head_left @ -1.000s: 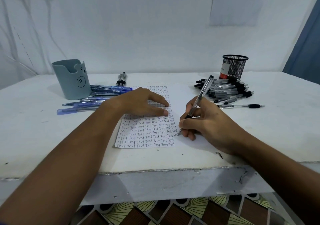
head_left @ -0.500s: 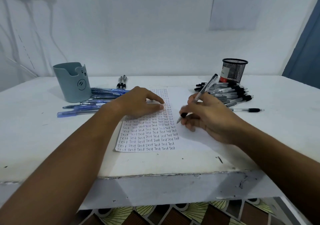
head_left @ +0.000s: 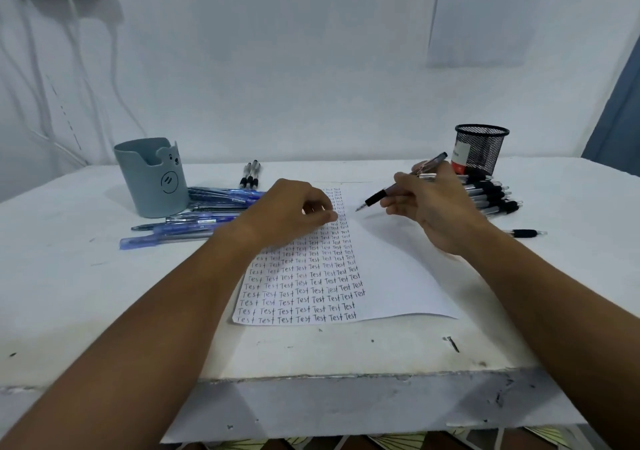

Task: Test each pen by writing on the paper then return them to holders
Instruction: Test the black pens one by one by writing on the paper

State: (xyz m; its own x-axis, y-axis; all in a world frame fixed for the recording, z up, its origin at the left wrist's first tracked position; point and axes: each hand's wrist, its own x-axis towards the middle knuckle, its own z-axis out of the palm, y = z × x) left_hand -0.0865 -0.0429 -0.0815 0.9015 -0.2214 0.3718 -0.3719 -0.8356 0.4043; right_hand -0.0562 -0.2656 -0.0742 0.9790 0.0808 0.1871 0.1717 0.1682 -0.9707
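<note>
**Pen held above the paper, my other hand resting on the sheet**

The pen (head_left: 398, 186) sits in my right hand (head_left: 433, 207), pinched between thumb and fingers around its clear barrel. It tilts, with the black grip and tip pointing down and left and the cap end pointing up toward the black mesh holder (head_left: 479, 150). The tip hangs just above the blank right part of the paper (head_left: 391, 276), not touching it.

My left hand (head_left: 289, 212) rests on the upper part of the paper, fingers curled loosely downward, fingertips pressing the sheet. It holds nothing. The paper lies flat on the white counter (head_left: 86, 294), its left half filled with rows of the handwritten word "Test".

Behind my right hand lies a pile of black-grip pens (head_left: 491, 197); my hand covers much of it, so I cannot count them. One black pen (head_left: 524, 233) lies alone, beside my right wrist. To the left, a grey-blue holder with a bear face (head_left: 152, 178) stands upright, with a pile of blue pens (head_left: 194, 221) lying beside it; my left wrist hides their near ends. Three more black pens (head_left: 250, 174) lie at the far side of the counter. I cannot see inside either holder.
</note>
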